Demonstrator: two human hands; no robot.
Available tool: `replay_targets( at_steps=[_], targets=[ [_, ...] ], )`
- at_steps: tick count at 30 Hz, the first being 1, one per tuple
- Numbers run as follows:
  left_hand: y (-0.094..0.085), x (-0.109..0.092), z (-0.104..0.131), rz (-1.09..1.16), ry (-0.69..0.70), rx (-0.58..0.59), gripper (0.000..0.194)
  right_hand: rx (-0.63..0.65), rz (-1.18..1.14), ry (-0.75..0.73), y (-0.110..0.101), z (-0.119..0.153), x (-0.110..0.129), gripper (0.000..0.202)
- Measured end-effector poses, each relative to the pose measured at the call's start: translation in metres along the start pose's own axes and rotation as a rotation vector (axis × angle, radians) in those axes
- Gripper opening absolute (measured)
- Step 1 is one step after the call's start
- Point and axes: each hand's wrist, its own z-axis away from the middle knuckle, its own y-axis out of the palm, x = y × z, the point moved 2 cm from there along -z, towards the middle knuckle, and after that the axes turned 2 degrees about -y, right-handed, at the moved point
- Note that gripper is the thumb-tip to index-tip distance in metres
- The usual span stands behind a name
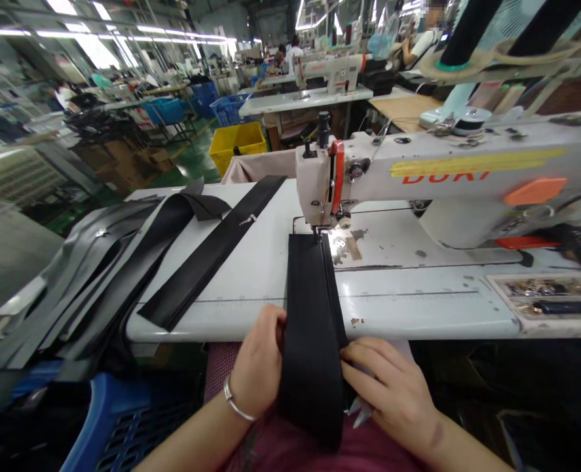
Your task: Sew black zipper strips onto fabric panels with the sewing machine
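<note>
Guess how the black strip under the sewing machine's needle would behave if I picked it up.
The black strip is probably floppy, as it curves down past the front edge of the table. It looks thin, so likely light. Its smooth surface might slide fairly easily.

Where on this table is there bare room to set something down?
Bare: the white tabletop between the diagonal strip and the held strip; also the front stretch right of the held strip, to the parts tray. Crowded: the left end, with piled strips, and the front middle, between left hand and right hand.
</note>
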Motion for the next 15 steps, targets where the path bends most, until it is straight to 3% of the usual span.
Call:
replay_targets(
  at_steps=[2, 4, 6, 8, 10, 15],
  targets=[
    [-0.005, -0.001, -0.018, -0.100, 0.264, 0.075, 0.049, 0.042, -0.021, -0.029, -0.007, -0.003, 0.003, 0.029],
    [-0.004, -0.004, -0.035, -0.236, 0.582, 0.292, 0.067, 0.089, -0.017, -0.054, -0.012, -0.005, 0.006, 0.030],
    [0.000, -0.005, -0.049, -0.338, 0.769, 0.532, 0.079, 0.116, 0.012, -0.079, -0.014, -0.005, 0.008, 0.032],
    [0.002, -0.006, -0.057, -0.371, 0.822, 0.670, 0.089, 0.051, 0.045, -0.101, -0.016, -0.005, 0.010, 0.035],
    [0.002, -0.007, -0.060, -0.367, 0.820, 0.725, 0.097, 0.003, 0.072, -0.114, -0.018, -0.007, 0.011, 0.037],
    [0.001, -0.008, -0.059, -0.269, 0.811, 0.764, 0.099, 0.212, 0.113, -0.196, -0.027, -0.018, 0.009, 0.036]
  ],
)
